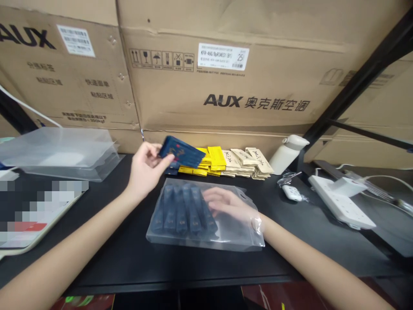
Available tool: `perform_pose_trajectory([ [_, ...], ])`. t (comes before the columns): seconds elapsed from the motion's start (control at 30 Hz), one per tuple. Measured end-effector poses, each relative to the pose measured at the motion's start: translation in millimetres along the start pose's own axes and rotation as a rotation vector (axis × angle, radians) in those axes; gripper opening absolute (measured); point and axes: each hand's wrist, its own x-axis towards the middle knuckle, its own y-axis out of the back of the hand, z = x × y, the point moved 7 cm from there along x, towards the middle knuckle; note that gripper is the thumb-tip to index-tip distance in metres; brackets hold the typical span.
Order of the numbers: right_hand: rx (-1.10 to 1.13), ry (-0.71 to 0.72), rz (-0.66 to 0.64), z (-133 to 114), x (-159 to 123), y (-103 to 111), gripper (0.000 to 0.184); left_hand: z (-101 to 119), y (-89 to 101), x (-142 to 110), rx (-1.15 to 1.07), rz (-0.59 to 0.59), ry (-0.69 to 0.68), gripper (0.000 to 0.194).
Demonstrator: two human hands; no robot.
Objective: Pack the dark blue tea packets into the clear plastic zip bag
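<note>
My left hand is closed on a dark blue sachet, raised above the desk near the back row of packets. Through the bag's opening on the right, my right hand reaches into a clear frosted plastic bag. Several dark blue sachets lie side by side in the bag, and my right fingers rest against the rightmost one. Those fingers are partly blurred by the plastic, so whether they grip is unclear. Behind the bag are yellow packets and beige packets in stacked rows.
A beige bottle stands at the back right, with a small white key fob in front of it. Farther right lies a white power strip. Frosted plastic bags are stacked at left, behind a pixelated tablet-like object. Large cardboard boxes form the back.
</note>
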Motion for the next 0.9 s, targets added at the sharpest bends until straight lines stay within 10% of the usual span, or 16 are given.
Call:
perform_pose_trajectory([
  [0.17, -0.004, 0.062, 0.078, 0.7, 2.2, 7.2, 0.039, -14.1, -46.7, -41.0, -0.346, -0.417, 0.412, 0.041],
  [0.47, -0.283, -0.195, -0.056, -10.4, -17.9, 79.8, 0.027, -4.0, -48.0, -53.6, -0.088, -0.668, 0.245, 0.035],
  [0.63, -0.471, 0.056, 0.556, -40.0, -30.5, 130.4, 0.013, -8.0, -47.4, -52.8, -0.215, -0.657, 0.340, 0.030],
  [0.77, -0.664, 0.499, 0.915, -72.1, -50.2, 99.4, 0.015, -3.7, -48.5, -57.0, -0.142, -0.659, 0.318, 0.027],
  [0.9, -0.658, 0.562, 0.458, -70.8, -36.8, 37.6, 0.032, 5.2, -53.4, -62.5, 0.027, -0.675, 0.206, 0.027],
])
